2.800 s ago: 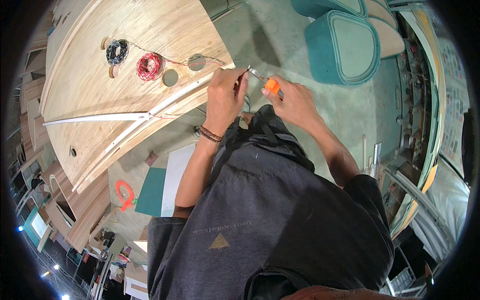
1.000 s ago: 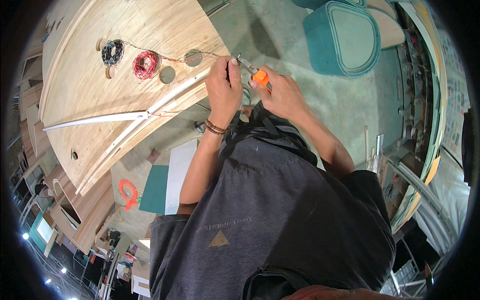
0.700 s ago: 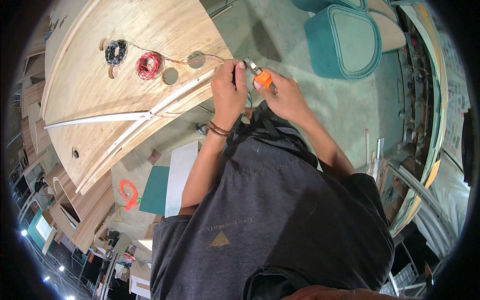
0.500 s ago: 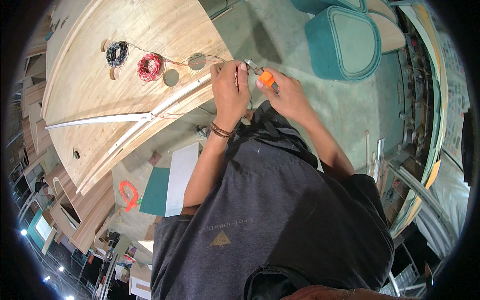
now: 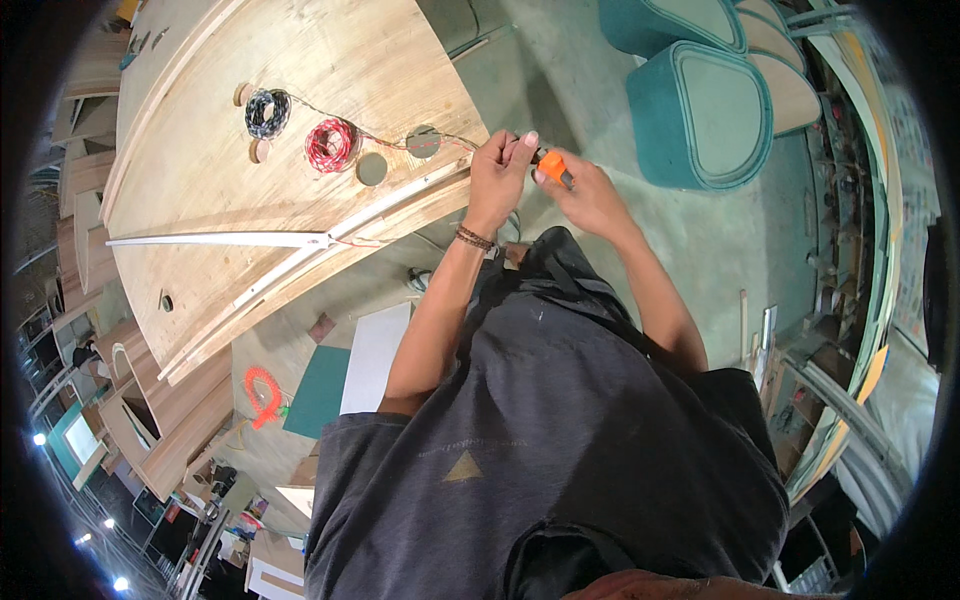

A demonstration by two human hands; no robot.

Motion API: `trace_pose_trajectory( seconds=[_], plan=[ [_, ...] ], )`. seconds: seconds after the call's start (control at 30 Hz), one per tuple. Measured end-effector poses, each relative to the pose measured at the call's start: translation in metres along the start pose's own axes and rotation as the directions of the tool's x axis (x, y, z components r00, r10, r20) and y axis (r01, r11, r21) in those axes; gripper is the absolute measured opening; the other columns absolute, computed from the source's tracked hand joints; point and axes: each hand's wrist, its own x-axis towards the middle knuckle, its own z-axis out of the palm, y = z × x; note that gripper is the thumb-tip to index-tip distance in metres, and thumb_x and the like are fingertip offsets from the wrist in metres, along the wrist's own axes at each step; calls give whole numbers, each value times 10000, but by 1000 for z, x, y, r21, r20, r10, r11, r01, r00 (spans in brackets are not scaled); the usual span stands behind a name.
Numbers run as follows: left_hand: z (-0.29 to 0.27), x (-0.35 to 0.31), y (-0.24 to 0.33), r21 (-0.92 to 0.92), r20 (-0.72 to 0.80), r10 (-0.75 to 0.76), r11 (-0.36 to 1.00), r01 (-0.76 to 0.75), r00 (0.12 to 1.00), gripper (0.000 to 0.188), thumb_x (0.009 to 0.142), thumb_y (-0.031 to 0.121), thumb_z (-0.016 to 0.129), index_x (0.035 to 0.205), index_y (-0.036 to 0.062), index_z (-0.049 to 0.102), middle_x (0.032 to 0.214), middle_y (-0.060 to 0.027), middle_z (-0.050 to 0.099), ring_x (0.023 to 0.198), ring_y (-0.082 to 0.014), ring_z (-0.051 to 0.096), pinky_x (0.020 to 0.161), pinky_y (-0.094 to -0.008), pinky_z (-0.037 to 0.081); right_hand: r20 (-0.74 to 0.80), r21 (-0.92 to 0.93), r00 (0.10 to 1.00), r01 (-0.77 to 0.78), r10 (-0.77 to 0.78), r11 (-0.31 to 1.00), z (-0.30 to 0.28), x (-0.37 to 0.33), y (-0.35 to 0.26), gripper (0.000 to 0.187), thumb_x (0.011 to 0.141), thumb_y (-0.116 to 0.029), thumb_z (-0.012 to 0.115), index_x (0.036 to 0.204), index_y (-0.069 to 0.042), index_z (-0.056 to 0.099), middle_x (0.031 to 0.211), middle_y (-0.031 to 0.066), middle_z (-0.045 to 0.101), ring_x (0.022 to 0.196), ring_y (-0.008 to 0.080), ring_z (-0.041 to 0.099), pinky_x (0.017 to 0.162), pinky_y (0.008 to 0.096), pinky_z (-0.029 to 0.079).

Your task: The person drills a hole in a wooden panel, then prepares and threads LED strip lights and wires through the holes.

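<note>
My left hand (image 5: 497, 177) pinches thin wires at the edge of a large curved plywood panel (image 5: 210, 230). My right hand (image 5: 585, 195) grips a small orange-handled tool (image 5: 551, 166) right beside the left fingertips. The wires run back across the panel to a red wire coil (image 5: 331, 145) and a black wire coil (image 5: 265, 112). Round holes (image 5: 372, 168) are cut in the panel near the coils. A bracelet sits on my left wrist.
Teal upholstered seats (image 5: 700, 115) stand on the concrete floor beyond my hands. A white board (image 5: 375, 355) and a teal board (image 5: 318, 390) lie below the panel, with an orange coiled cord (image 5: 262, 395) beside them. More plywood pieces are stacked at the left.
Both hands have stayed together at the panel's edge, shifting slightly. The orange tool moved a little closer to the left fingertips.
</note>
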Motion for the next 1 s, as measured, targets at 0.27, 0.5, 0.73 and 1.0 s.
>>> trace_pose_trajectory(
  seconds=[0.27, 0.5, 0.73, 1.0],
  plan=[
    [-10, 3, -1, -161, -245, -120, 984, 81, 962, 534, 909, 215, 788, 681, 112, 317, 634, 74, 339, 575, -44, 293, 496, -234, 296, -213, 45, 971, -103, 111, 994, 16, 7, -7, 470, 967, -387, 630, 1294, -54, 577, 855, 187, 685, 806, 343, 684, 756, 430, 515],
    [-23, -16, 20, -75, -223, -20, 997, 4, 975, 377, 983, 237, 685, 761, 120, 403, 709, 56, 438, 656, -39, 431, 598, -234, 392, -18, 575, 981, -147, 192, 805, 31, 8, 32, 403, 919, -313, 735, 1194, -47, 607, 831, 43, 647, 708, 137, 636, 618, 336, 498],
    [-44, -32, 18, -642, -191, -230, 764, 55, 954, 363, 1053, 325, 537, 755, 163, 405, 684, 45, 311, 654, -110, 358, 736, -351, 420, 301, 780, 877, -452, 375, 433, 97, -2, 22, 416, 812, -234, 846, 1093, -55, 597, 924, 13, 635, 733, 105, 586, 617, 251, 453],
    [-75, -38, 8, -390, -97, -157, 915, 107, 983, 339, 1046, 278, 556, 761, 95, 548, 613, 33, 421, 550, -103, 425, 581, -314, 434, -94, 813, 867, -217, 489, 540, 144, 5, -1, 452, 747, -156, 887, 1030, -6, 568, 909, 38, 639, 772, 123, 573, 698, 301, 479]
  ],
)
